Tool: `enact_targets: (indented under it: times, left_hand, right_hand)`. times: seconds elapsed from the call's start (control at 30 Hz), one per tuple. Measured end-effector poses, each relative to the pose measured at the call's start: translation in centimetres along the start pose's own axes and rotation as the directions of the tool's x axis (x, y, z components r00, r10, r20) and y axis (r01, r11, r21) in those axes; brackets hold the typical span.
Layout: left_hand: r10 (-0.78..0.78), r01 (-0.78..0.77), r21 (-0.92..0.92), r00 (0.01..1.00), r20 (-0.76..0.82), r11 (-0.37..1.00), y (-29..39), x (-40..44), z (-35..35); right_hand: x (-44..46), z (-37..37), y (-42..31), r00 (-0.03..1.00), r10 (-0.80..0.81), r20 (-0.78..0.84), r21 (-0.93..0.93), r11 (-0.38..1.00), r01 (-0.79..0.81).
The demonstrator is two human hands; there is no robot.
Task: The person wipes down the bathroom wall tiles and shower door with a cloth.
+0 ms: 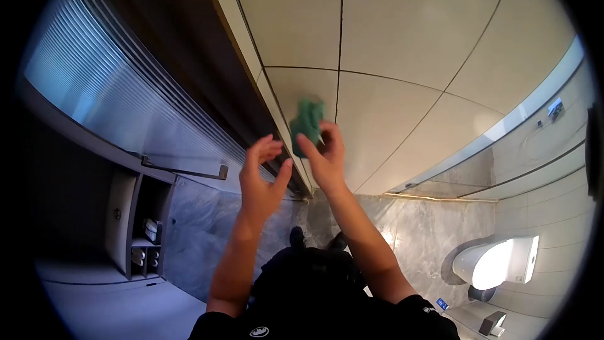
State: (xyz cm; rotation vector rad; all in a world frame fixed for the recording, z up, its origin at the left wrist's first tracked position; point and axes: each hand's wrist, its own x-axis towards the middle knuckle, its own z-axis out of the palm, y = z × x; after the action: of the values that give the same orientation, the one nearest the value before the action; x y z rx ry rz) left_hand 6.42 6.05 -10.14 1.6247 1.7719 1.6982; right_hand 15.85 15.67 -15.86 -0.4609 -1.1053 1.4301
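A crumpled green cloth (308, 119) is in my right hand (327, 160), pinched between thumb and fingers. It is held up in front of the beige tiled wall (302, 85), close beside the door frame; whether it presses on the tiles I cannot tell. The cloth is slightly blurred. To its left, my left hand (261, 176) is raised near the dark door frame (214, 56), with fingers curved, thumb apart and nothing in it.
A ribbed glass door (107, 69) with a metal handle (189, 170) stands at the left. Below it is a shelf unit (148, 226) holding shoes. Grey marble flooring (415, 220) runs under my feet. At the right are a white toilet (491, 263) and a glass partition (503, 167).
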Motion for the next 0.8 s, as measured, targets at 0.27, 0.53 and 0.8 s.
enact_targets:
  times: [0.27, 0.53, 0.8]
  left_hand:
    - [0.095, -0.092, 0.062, 0.994, -0.048, 0.994, -0.2, 1.8, -1.0]
    - [0.001, 0.03, 0.239, 0.992, -0.129, 0.97, -1.8, 2.7, -1.7]
    - [0.507, -0.218, 0.637, 0.803, -0.313, 0.739, -2.1, 4.0, -4.2]
  right_hand:
    - [2.3, 4.0, -2.3, 0.968, -0.088, 0.234, -0.034, 0.995, 0.099]
    - [3.6, 4.4, -2.4, 0.963, -0.106, 0.246, -0.211, 0.964, 0.16]
    - [5.5, 7.2, -4.3, 0.917, -0.288, 0.277, -0.327, 0.869, 0.372]
